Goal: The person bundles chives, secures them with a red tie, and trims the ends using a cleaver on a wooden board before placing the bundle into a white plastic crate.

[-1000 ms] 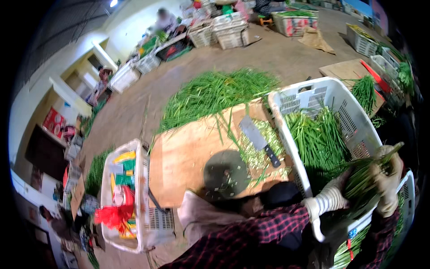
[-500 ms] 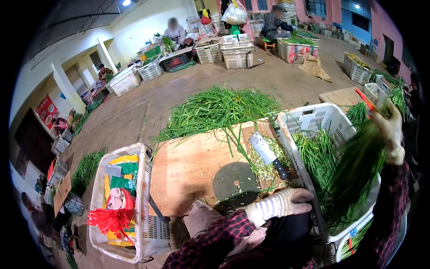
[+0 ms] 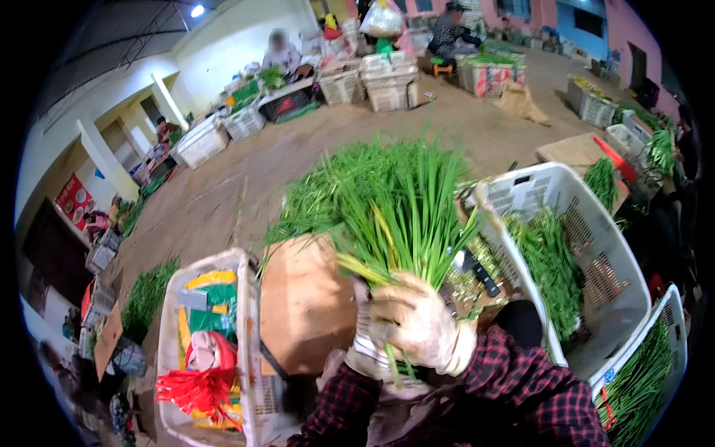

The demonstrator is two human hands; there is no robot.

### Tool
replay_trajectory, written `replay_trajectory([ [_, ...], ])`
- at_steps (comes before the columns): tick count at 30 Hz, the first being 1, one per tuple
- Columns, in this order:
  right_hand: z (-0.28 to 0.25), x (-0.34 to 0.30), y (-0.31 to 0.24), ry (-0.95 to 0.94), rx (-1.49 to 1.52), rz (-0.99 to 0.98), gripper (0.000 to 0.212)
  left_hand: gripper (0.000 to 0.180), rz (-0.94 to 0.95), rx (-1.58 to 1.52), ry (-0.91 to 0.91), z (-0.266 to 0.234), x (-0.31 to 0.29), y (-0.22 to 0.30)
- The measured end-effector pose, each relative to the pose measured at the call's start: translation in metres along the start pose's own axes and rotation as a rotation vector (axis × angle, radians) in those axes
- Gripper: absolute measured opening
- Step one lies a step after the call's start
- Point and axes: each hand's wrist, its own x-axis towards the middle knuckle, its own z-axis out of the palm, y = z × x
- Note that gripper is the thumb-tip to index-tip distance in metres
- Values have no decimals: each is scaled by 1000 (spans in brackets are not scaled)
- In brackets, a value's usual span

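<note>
Gripping the green bunch [image 3: 417, 223] near its base, right hand [image 3: 417, 319] hides much of left hand [image 3: 363, 331], hold unreadable; knife [image 3: 488, 281] beyond partly covered.

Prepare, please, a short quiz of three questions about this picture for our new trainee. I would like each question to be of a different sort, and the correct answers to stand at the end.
1. Fill in the missing colour: the handle of the knife is ____.

2. True or false: the red strands lie in the white crate on the left.

3. Choose one. What does the gloved right hand hold?
A. The knife
B. A bunch of long green leaves
C. The red strands

Key: 1. black; 2. true; 3. B.
</note>
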Motion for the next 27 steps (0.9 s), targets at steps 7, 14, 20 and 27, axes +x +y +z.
replay_trajectory([
  [7,79,-122,-49,-271,320,498,18,49,157,63,584,-153,-137,-22],
  [14,59,-110,-48,-540,401,461,30,43,174,26,600,-139,-121,-38],
  [20,-5,-74,-43,-458,573,680,53,38,299,288,873,-110,-122,-44],
  [27,12,-202,-8,-134,1420,1843,85,60,47,193,682,-122,-182,-29],
])
